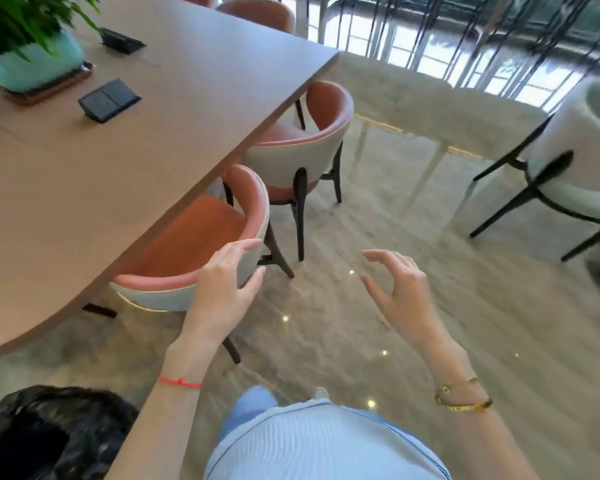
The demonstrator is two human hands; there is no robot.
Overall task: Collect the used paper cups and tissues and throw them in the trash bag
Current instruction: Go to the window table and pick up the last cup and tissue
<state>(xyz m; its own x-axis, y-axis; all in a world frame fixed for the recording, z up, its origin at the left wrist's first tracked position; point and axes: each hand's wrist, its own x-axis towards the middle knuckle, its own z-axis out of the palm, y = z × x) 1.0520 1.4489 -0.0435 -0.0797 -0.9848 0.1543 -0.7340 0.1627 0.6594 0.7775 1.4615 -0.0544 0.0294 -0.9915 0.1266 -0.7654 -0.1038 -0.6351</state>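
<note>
Head view: left hand (222, 289) and right hand (400, 292) both open, empty, fingers spread. Black trash bag (49, 434) low, left of left hand. Surface (153, 133) shows no cups or tissues; collecting likely done.

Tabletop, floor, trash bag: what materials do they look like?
Tabletop: matte brown wood-look laminate or veneer, no glare.
Floor: polished stone or marble-look tile; veined, mirrors ceiling lights.
Trash bag: thin black plastic film, crinkled and glossy.

Glossy marble floor (413, 237), long wooden table (136, 140), pink-backed chairs (302, 143) tucked in, bright windows (413, 36) behind.
</note>
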